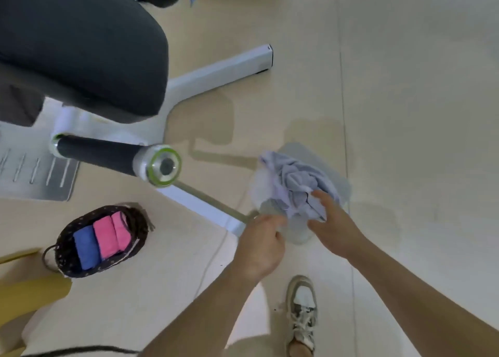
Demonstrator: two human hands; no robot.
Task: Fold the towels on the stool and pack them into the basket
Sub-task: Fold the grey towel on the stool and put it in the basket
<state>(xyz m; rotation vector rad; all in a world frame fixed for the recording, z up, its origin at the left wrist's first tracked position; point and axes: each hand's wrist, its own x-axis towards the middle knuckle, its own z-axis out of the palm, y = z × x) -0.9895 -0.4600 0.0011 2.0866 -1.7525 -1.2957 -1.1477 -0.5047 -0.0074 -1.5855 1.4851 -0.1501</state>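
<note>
One crumpled lilac towel (294,182) on rounded translucent stool (340,185), gripped by left hand (263,239) and right hand (334,225)

Motion blur smears my left hand (263,244); whether its curled fingers pinch the edge of the crumpled towel (294,186) cannot be determined. My right hand (333,221) grips that towel with its fingertips buried in the folds. The towel covers most of the stool (339,185), whose pale outline is blurred and whose underside is hidden. In the basket (67,238), the near wall conceals the lower ends of the blue towel (86,247) and the pink towel (110,234); the number of pink pieces is unclear. Both forearms run off the bottom edge. The yellow object (29,292) is cut by the left edge and unidentifiable. The dark padded seat (81,46) is cut by the top and left edges.
</note>
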